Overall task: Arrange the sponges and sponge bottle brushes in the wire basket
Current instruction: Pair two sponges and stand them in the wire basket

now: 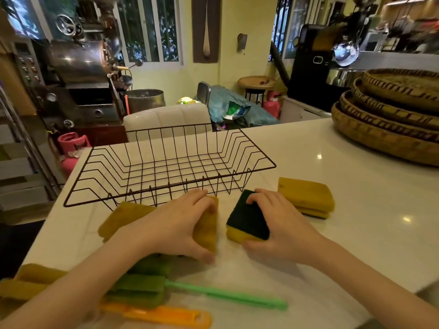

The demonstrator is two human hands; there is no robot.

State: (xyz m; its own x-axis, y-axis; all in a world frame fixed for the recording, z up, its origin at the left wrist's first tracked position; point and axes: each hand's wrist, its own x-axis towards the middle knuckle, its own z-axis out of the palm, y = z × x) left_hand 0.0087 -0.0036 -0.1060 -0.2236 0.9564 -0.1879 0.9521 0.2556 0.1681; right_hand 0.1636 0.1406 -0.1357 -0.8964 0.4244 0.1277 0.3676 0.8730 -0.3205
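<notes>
A black wire basket (166, 162) stands empty on the white counter. Just in front of it, my left hand (175, 224) grips a yellow sponge (207, 224) by its edges. My right hand (280, 224) grips a yellow sponge with a dark green scouring top (247, 218). Another yellow sponge (121, 217) lies left of my left hand. Two stacked yellow sponges (306, 195) lie to the right. Near the front edge lie a green sponge bottle brush (213, 293) and an orange-handled one (166, 314), partly hidden by my left forearm.
More yellow sponge pieces (31, 281) sit at the counter's front left corner. Stacked woven trays (389, 122) fill the back right of the counter. A white chair back (166, 119) stands behind the basket, past the counter's far edge.
</notes>
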